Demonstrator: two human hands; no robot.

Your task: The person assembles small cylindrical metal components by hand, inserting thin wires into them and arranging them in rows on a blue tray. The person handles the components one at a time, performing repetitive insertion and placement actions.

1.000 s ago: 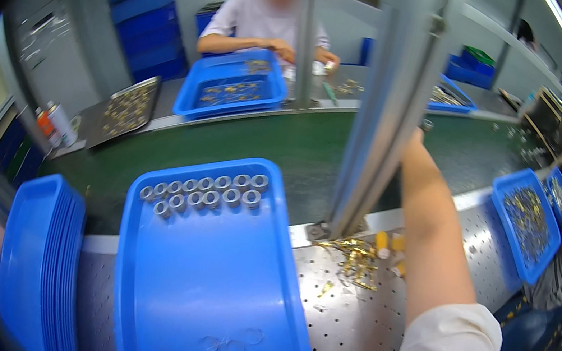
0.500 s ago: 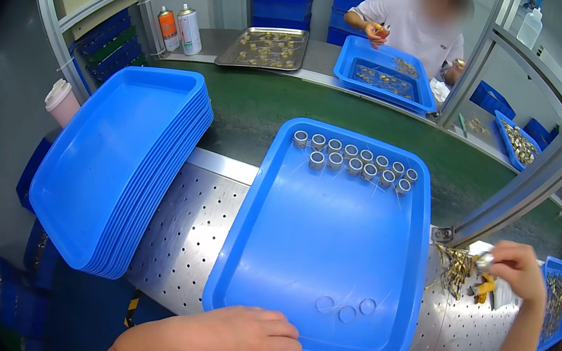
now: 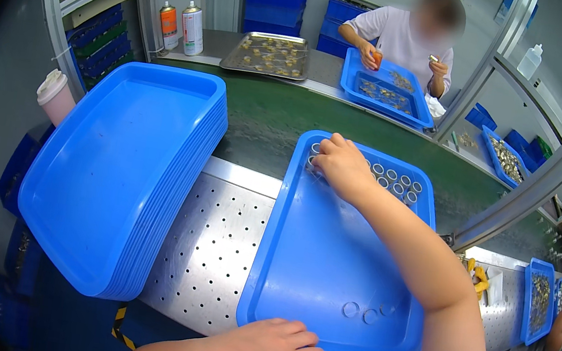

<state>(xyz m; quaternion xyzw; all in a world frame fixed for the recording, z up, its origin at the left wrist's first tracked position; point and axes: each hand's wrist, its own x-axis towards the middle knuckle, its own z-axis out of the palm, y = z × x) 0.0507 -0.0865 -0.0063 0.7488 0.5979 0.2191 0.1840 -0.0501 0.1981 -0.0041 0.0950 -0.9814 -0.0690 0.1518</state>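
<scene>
A blue tray (image 3: 328, 248) lies in front of me. Along its far side stand rows of short, ring-topped metal cylinders (image 3: 397, 188) with thin wires. My right hand (image 3: 344, 168) reaches over their left end, fingers pinched and pointing down; whatever they hold is hidden. My right forearm crosses the tray's right side. Near the front, thin clear-looking rings (image 3: 349, 309) lie on the tray bottom, one partly covered by my arm. On the tray's near rim rests my left hand (image 3: 275, 348), its fingers laid loosely over the edge.
A stack of blue trays (image 3: 114, 172) stands at left. Beyond the green belt (image 3: 261, 114) are a metal tray (image 3: 270, 54), two spray cans (image 3: 192, 29) and a co-worker (image 3: 403, 41) handling small parts. A metal post (image 3: 519, 189) rises at right, near yellow-handled tools (image 3: 478, 277).
My right hand has moved from the parts pile at the right, where it held a small silvery piece, to the far left of the cylinder rows. My left hand stays on the near rim.
</scene>
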